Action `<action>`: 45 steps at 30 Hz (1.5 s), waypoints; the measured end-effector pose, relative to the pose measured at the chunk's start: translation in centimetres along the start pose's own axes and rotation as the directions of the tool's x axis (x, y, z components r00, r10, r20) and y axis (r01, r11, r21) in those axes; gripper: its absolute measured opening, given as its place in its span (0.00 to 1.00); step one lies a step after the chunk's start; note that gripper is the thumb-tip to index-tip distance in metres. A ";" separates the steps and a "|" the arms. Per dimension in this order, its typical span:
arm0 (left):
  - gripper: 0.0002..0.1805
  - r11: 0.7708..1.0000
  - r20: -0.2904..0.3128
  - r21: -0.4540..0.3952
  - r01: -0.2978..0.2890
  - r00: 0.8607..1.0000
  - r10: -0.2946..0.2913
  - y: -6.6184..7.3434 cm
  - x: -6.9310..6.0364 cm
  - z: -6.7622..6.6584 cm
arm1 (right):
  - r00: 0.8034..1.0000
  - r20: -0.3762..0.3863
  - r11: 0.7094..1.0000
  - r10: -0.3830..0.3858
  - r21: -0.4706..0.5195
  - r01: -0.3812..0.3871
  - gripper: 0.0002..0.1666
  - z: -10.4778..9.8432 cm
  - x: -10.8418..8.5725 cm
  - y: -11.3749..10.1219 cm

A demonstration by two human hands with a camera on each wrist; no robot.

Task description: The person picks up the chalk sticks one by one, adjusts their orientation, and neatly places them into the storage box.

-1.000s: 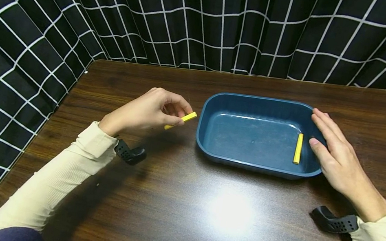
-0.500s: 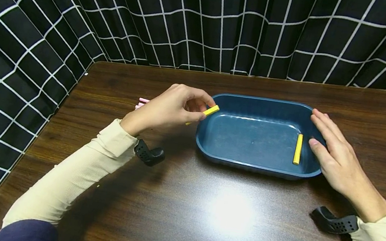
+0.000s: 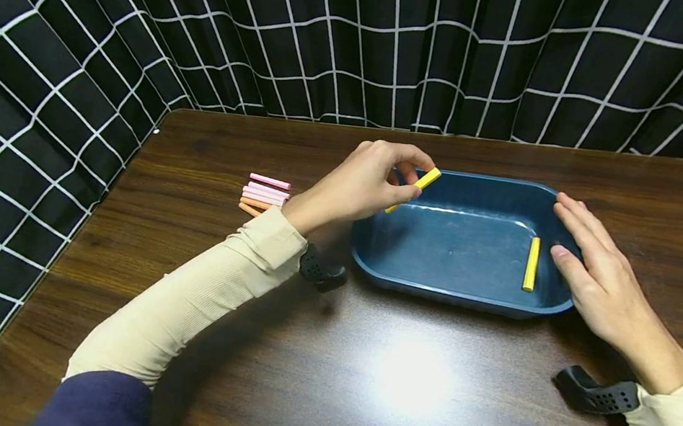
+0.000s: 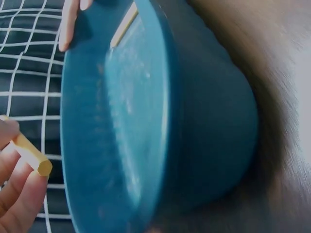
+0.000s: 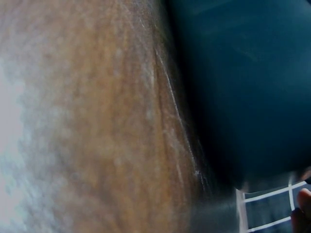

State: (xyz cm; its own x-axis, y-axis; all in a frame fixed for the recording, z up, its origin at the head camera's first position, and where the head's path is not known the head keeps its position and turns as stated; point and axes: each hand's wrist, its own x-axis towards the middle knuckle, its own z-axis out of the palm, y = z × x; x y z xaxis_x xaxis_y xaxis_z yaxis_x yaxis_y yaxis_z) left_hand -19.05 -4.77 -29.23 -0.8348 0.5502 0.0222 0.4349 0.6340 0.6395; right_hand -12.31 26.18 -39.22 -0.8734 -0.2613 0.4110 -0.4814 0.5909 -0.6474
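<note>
My left hand (image 3: 362,183) pinches a yellow chalk stick (image 3: 428,179) between thumb and fingers, over the left part of a blue plastic bin (image 3: 453,254). In the left wrist view the six-sided end of that chalk (image 4: 33,156) sticks out past the fingertips. A second yellow chalk stick (image 3: 531,264) lies on the bin's floor near its right end. With its fingers extended, my right hand (image 3: 608,294) rests against the bin's right rim, thumb at the inner edge. The right wrist view shows mostly the bin's outer wall (image 5: 248,92) and barely any fingers.
Several pink chalk sticks (image 3: 267,192) and some orange ones (image 3: 256,204) lie on the wooden table (image 3: 189,177) left of the bin, partly hidden by the left wrist. A black curtain with white grid lines (image 3: 378,43) hangs behind and at the left.
My left hand has carried the yellow chalk rightward from beside the bin to above it. This uncovers the pink and orange chalk sticks. The right hand has stayed at the rim.
</note>
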 end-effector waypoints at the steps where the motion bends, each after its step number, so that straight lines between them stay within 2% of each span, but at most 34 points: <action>1: 0.18 1.000 -0.008 -0.008 0.003 1.000 -0.003 0.1 0.3 0.3 | 1.000 0.001 1.000 0.001 -0.001 -0.001 0.31 0.0 0.0 0.0; 6: 0.17 0.999 -0.043 -0.032 0.008 0.999 -0.010 0.9 1.6 1.9 | 1.000 0.008 1.000 0.008 0.005 -0.008 0.31 -0.2 -0.1 0.1; 11: 0.18 0.999 -0.012 -0.030 0.042 0.999 -0.042 1.4 2.5 3.2 | 1.000 0.013 1.000 0.015 0.007 -0.015 0.31 -0.1 -0.1 0.1; 14: 0.20 0.998 0.015 -0.024 0.059 0.998 -0.059 1.7 2.7 3.7 | 1.000 0.012 1.000 0.016 0.008 -0.016 0.31 0.0 -0.1 0.1; 25: 0.20 0.993 0.034 -0.046 0.106 0.994 -0.104 2.2 3.4 5.4 | 1.000 0.003 1.000 0.010 0.003 -0.010 0.30 0.1 -0.1 0.1; 35: 0.19 0.977 0.045 -0.131 0.171 0.985 -0.166 2.5 4.0 7.2 | 0.999 0.013 1.000 0.029 0.006 -0.029 0.31 0.0 -0.2 -0.1; 41: 0.18 0.969 0.040 -0.183 0.166 0.986 -0.161 2.7 4.1 8.5 | 0.998 0.024 0.999 0.050 0.008 -0.050 0.31 0.0 -0.1 -0.1; 45: 0.18 0.962 0.067 -0.204 0.183 0.983 -0.172 3.0 4.2 9.1 | 0.999 0.023 0.999 0.047 0.012 -0.048 0.31 0.0 -0.2 -0.1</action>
State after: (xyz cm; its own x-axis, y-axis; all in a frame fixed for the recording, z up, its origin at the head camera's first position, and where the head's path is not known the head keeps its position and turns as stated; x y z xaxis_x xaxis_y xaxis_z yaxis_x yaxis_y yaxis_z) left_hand -18.21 4.43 -34.21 -0.8727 0.4678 -0.1399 0.1968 0.5992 0.7760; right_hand -12.10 26.17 -39.18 -0.8967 -0.2505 0.3649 -0.4400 0.5937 -0.6737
